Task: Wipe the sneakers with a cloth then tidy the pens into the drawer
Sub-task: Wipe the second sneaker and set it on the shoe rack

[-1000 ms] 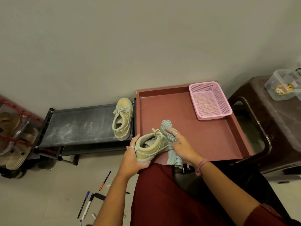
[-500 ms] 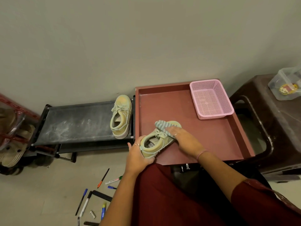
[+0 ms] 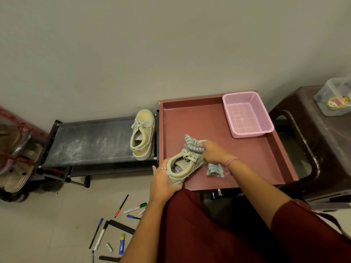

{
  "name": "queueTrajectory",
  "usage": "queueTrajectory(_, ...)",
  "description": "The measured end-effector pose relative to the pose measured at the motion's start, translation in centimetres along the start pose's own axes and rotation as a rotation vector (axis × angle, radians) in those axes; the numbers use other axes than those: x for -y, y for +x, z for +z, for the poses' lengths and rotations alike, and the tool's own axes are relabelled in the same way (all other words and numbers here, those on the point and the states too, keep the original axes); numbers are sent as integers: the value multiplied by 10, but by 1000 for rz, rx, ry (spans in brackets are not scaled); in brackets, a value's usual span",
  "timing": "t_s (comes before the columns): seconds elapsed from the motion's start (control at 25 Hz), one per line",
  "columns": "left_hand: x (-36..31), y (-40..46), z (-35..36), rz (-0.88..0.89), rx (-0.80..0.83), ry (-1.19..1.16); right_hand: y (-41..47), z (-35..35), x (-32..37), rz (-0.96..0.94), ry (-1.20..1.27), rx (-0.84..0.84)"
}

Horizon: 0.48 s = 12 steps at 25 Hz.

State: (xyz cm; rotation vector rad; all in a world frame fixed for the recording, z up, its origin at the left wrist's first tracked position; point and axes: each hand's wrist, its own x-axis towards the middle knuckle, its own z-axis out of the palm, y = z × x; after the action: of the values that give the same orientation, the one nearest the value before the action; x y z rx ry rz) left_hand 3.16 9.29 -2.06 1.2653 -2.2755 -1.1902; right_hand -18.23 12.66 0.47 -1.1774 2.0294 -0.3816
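1. Striped cloth (image 3: 192,146) bunched in right hand (image 3: 213,151), pressed on sneaker (image 3: 185,164) toe.
2. Left hand (image 3: 163,180) grips heel over drawer (image 3: 266,160) edge.
3. Sneaker axis: heel near-left, toe far-right.
4. Pens (image 3: 121,205) on floor, left hand nearer.

A home entryway corner: a low shoe rack (image 3: 91,143) against a plain wall, sandals (image 3: 13,168) stacked beside it.

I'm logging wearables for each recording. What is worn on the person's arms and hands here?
The left hand has a ring on one finger and a bare forearm with no sleeve in view. The right hand also has a ring, and a pink band circles its wrist. A dark red sleeve covers the right upper arm.
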Motion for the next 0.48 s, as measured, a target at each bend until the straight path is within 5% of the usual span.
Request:
queueTrajectory(0.12, 1, -1, -1, 18, 25, 26, -20, -41, -1, 49, 306, 67)
queueTrajectory(0.2, 2, -1, -1, 13, 32, 40, -17, -55, -8, 31, 317, -77)
queueTrajectory(0.32, 0, -2, -1, -6, 35, 36, 1, -42, -23, 30, 57, -253)
queueTrajectory(0.48, -3, -2, -1, -27, 22, 27, 2, 22, -28, -16, -346, -113)
